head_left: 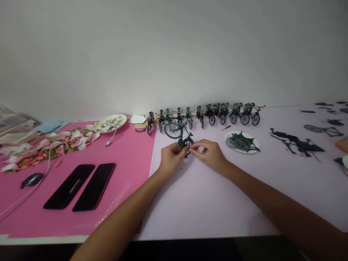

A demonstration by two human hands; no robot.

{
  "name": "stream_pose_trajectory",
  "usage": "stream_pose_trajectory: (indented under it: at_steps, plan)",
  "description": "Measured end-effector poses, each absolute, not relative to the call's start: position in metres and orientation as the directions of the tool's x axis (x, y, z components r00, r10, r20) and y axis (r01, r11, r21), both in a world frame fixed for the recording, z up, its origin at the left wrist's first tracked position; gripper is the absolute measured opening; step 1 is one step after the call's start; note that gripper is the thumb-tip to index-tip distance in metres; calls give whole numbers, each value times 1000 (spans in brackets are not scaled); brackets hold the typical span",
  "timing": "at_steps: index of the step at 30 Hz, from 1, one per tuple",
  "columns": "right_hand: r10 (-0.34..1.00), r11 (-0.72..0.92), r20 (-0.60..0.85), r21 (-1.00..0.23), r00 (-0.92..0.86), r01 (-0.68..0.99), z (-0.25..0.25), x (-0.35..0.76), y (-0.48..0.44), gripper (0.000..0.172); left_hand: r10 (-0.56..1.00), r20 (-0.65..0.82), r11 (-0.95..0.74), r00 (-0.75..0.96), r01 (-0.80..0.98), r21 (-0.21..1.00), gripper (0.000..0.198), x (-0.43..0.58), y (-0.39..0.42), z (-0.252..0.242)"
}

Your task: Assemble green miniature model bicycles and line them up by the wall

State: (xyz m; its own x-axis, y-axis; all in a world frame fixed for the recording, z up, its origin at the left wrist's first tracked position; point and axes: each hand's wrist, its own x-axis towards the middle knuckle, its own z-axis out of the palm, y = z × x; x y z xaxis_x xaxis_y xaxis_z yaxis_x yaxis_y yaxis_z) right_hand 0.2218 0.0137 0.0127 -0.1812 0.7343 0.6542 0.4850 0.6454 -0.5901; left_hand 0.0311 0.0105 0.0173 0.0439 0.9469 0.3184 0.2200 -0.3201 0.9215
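A small dark green model bicycle (pixel 185 140) is held just above the pale table, with its large spoked wheel (pixel 173 131) up to the left. My left hand (pixel 173 156) is closed around the lower left side of it, thumb and fingers pinching the frame. From the right, my right hand (pixel 207 152) reaches in with thumb and forefinger pinched together at the smaller wheel. Whatever sits between those right fingertips is too small to make out. Right of my hands, a white plate (pixel 251 151) bears several loose wheels and green frame parts.
A row of model bicycles (pixel 236 112) stands along the wall. A small screwdriver (pixel 226 127) lies before them. Loose black parts (pixel 296 142) lie at right. On the pink side are two phones (pixel 94 187), artificial petals (pixel 67 143), a cable (pixel 49 163) and a plate (pixel 124 119) of small pieces.
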Motion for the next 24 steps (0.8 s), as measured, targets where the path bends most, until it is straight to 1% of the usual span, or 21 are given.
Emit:
stream_pose_trajectory:
  at_steps: [4,11,18,24]
  plan:
    - [734,649,658,-605,-170,461,14,221,13,8,957,287,-289,42,185,939,42,31,12,17]
    - [733,654,666,-635,-137,412,13,219,14,10,981,171,-171,89,-9,985,42,32,17,11]
    - [736,657,664,-658,-127,366,15,218,13,11,984,135,-129,112,-61,990,52,31,16,15]
    - [737,658,664,-666,-121,352,15,218,13,13,983,147,-143,112,-47,989,55,31,15,16]
